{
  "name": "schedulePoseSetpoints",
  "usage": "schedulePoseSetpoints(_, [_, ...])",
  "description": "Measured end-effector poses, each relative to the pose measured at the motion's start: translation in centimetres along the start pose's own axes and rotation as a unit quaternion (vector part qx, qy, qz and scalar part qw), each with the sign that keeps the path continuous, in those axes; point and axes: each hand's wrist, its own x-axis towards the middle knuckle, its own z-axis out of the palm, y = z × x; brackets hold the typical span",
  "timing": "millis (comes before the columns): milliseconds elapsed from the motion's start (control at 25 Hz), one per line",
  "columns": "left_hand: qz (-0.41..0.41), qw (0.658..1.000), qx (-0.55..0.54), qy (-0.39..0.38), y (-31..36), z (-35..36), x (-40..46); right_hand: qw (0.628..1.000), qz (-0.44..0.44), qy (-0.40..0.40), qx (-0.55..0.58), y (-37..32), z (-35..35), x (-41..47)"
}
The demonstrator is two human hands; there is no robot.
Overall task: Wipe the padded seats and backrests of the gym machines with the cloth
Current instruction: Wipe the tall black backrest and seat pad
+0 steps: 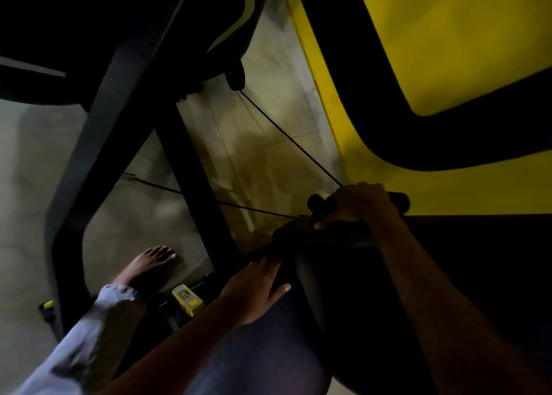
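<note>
A dark padded seat or backrest [313,320] fills the lower middle of the view, hard to make out in the dim light. My left hand [257,287] lies flat on its left side, fingers stretched and holding nothing. My right hand [358,206] sits at the pad's top edge, with its fingers curled down on a dark crumpled bundle [295,230] that looks like the cloth. A black knob [316,202] pokes out just left of that hand.
Black frame beams [98,144] of the machine cross the left and middle. Thin cables [286,138] run down towards the knob. A yellow and black wall [466,36] is at right. My bare foot [152,263] stands on the pale floor beside a yellow label [186,299].
</note>
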Motion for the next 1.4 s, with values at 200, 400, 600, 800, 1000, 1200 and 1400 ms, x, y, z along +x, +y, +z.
schedulePoseSetpoints(200, [-0.007,0.999,-0.030,0.023,-1.2,0.5,-1.1,0.997,-0.004,-0.036,0.073,0.8,-0.5,0.6])
schedulePoseSetpoints(400, [-0.002,0.999,-0.037,0.020,-1.4,0.5,-0.8,0.999,-0.008,-0.029,0.012,-1.6,-0.1,1.1])
schedulePoseSetpoints(600, [0.006,1.000,-0.012,0.011,-0.9,0.0,-0.7,0.996,-0.068,-0.038,0.051,-5.6,0.1,3.8])
schedulePoseSetpoints(800, [0.009,1.000,0.001,0.016,-1.0,0.0,-0.8,0.992,-0.057,-0.057,0.100,-2.6,-0.1,2.6])
schedulePoseSetpoints(1000, [0.022,0.999,-0.002,0.037,-1.3,0.5,-0.7,0.998,-0.042,-0.041,0.026,-5.3,0.9,3.8])
schedulePoseSetpoints(1200, [0.029,0.997,-0.006,0.065,-0.9,0.3,-0.8,0.994,-0.105,-0.009,0.022,-7.3,1.1,3.9])
schedulePoseSetpoints(1400, [0.048,0.994,-0.013,0.099,0.4,-3.2,-3.2,0.986,-0.122,0.104,0.042,-5.1,0.0,-2.1])
